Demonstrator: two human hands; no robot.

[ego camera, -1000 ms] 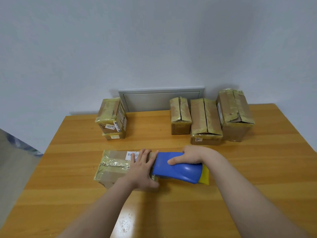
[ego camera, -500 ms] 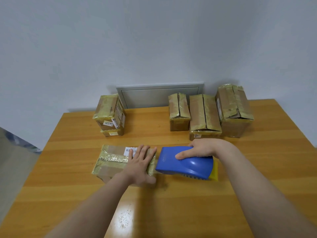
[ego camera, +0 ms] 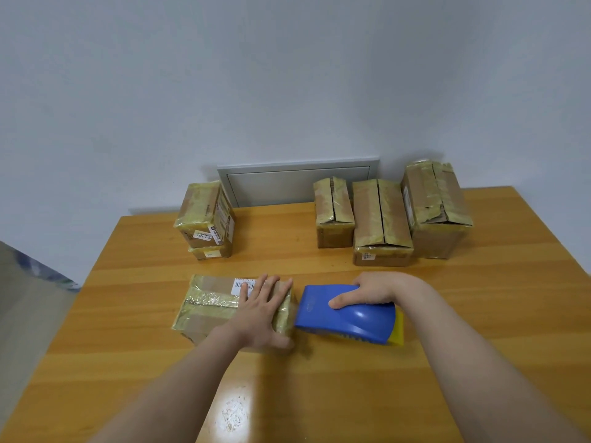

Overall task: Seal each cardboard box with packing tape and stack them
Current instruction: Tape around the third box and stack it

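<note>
A pale, smooth wall fills the upper half of the view, with 1 flat grey rectangular panel set low in it. Below lies 1 bench of glossy orange-brown wood with long straight grain.

6 cardboard boxes stand on it, all brown and wrapped in crinkled yellowish tape. 3 stand in a row at the back right, close together: the tall box, the middle box and the small box, each with a seam down its top. At the back left is a stack of 2: the upper box rests on the lower box. The near box, low and oblong, lies alone at the front centre and carries 1 white barcode label.

1 tape dispenser, smooth, curved blue plastic, sits just right of the near box, its nose at that box's right end; 1 yellow tape roll shows at its rear.

The left hand lies flat on the near box's right end, fingers straight and slightly spread. The right hand grips the dispenser from above, fingers curled over its far side, thumb on its top.
</note>
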